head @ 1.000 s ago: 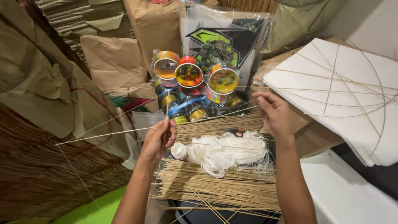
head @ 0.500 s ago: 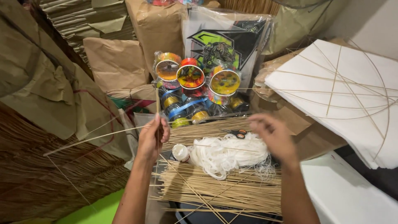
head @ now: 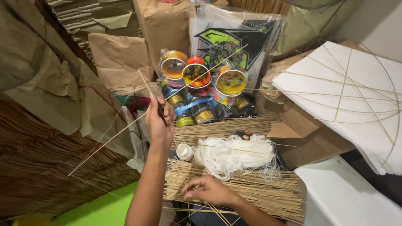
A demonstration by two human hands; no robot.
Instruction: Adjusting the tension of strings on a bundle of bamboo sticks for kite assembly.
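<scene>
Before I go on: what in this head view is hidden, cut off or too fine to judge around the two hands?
- Left hand: its grip on the thin bamboo sticks is hidden by the back of the hand; their number is too fine to count.
- Right hand: its fingertips lie among the flat bundle of tan sticks; whether they pinch one cannot be told.
- Tangled white string: covers what lies under it.
- Both forearms are cut off by the bottom edge.

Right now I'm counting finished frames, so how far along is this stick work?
Done: a stack of white kite sheets on the right already carries crossed and bowed sticks. In hand: the left hand holds thin sticks up, crossing each other, while the right hand rests on the lower stick bundle. Left: both bundles look full, and the white thread lies loose between them.
</scene>
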